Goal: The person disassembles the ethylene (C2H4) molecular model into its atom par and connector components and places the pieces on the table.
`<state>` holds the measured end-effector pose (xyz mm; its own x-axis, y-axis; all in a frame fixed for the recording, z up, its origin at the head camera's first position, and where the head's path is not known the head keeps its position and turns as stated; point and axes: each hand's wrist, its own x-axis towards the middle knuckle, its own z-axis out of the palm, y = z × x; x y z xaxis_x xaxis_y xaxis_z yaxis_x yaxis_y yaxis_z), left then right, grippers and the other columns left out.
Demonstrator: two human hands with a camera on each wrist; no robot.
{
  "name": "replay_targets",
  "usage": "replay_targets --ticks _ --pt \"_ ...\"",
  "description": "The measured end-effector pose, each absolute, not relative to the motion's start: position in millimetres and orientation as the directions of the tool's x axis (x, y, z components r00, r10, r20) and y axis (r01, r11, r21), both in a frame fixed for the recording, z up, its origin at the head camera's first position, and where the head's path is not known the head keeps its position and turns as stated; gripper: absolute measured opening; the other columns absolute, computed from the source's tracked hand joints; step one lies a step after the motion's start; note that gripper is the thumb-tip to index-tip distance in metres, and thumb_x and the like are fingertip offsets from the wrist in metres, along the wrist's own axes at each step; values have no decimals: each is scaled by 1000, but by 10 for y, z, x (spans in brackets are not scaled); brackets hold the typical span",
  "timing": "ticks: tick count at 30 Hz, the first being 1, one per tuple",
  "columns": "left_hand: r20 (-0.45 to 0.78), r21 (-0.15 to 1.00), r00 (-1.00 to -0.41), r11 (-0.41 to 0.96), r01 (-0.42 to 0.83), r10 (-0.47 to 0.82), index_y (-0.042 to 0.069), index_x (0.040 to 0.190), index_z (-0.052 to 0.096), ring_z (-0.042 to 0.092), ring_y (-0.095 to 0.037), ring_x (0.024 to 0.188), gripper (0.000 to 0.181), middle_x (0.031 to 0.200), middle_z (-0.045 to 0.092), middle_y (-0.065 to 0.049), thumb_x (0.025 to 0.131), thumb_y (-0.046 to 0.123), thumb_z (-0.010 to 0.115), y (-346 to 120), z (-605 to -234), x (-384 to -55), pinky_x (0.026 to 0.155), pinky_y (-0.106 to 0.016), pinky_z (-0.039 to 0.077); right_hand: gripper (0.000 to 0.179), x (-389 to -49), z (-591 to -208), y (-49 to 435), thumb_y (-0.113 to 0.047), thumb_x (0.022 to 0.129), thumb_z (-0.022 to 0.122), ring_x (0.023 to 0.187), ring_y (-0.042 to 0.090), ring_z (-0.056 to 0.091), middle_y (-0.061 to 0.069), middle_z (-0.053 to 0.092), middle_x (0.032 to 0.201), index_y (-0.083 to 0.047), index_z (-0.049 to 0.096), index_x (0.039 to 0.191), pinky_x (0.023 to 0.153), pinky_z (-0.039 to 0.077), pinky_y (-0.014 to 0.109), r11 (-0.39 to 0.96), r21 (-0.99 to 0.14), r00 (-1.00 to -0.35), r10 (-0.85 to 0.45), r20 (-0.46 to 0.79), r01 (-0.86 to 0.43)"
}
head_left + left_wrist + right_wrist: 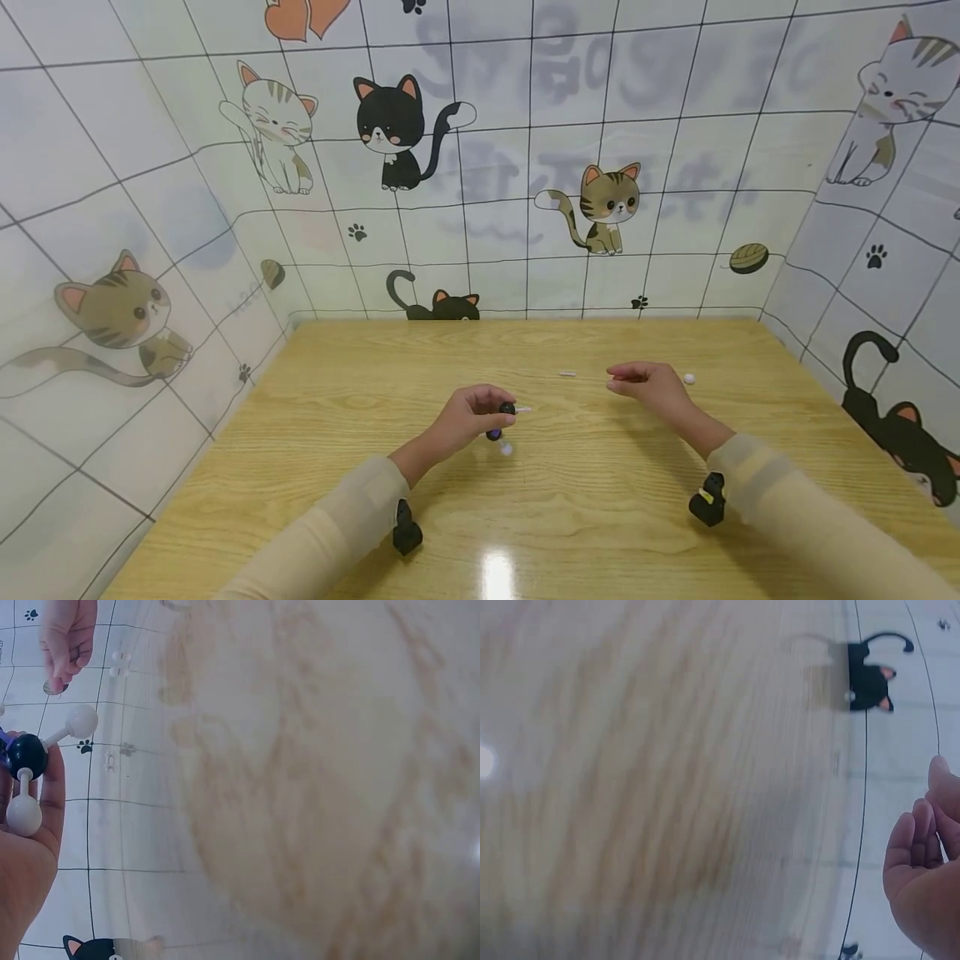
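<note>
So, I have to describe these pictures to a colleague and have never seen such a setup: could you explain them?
There is no machine here, just a person's left hand and right hand working over a wood-patterned table.

The widest picture is taken from the person's head, looking forward and down. The other two come from wrist cameras, apparently the small black units by each wrist; each shows its own hand at one edge.

The left hand holds a ball-and-stick model in black, white and purple. Whether the right hand pinches something tiny, I can't tell.

On the table lie a short white stick and, near the right hand, a small white ball. Behind is a white backdrop with cartoon cats.
</note>
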<state>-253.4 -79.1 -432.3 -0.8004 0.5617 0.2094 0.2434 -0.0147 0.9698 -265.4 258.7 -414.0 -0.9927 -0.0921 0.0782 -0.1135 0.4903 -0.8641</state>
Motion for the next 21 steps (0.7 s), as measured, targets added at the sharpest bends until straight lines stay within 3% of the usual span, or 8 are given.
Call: replay_targets --ticks 5,10,17,21 --pt "199 972 -803 -10 233 562 -13 118 59 59 -16 81 29 95 66 -6 93 2 65 -768 -4324 -2538 66 -24 48 40 -2557 -4155 2309 -17 90 72 90 12 63 13 69 107 7 64 120 83 53 43 400 -905 -983 -163 82 -142" --pt "190 974 -800 -6 227 569 -16 118 57 59 -15 79 30 92 66 -4 93 0 63 -747 -4243 -2492 67 -24 49 37 -2450 -4159 2071 -14 89 73 90 13 63 19 66 112 8 65 117 82 53 43 328 -930 -972 -214 98 -167" --pt "198 972 -798 -7 236 570 -17 115 57 59 -17 77 30 90 67 -2 92 0 64 -727 -4099 -2380 68 -24 50 29 -2353 -4176 1831 -12 87 74 89 15 64 23 64 112 5 69 111 76 54 29 249 -941 -951 -262 163 -230" --pt "195 972 -802 -4 234 564 -13 113 61 60 -18 77 25 90 67 -2 92 0 65 -713 -4094 -2374 67 -24 50 25 -2310 -4176 1743 -11 87 74 87 16 65 19 66 108 2 71 107 77 55 34 211 -943 -941 -279 193 -256"
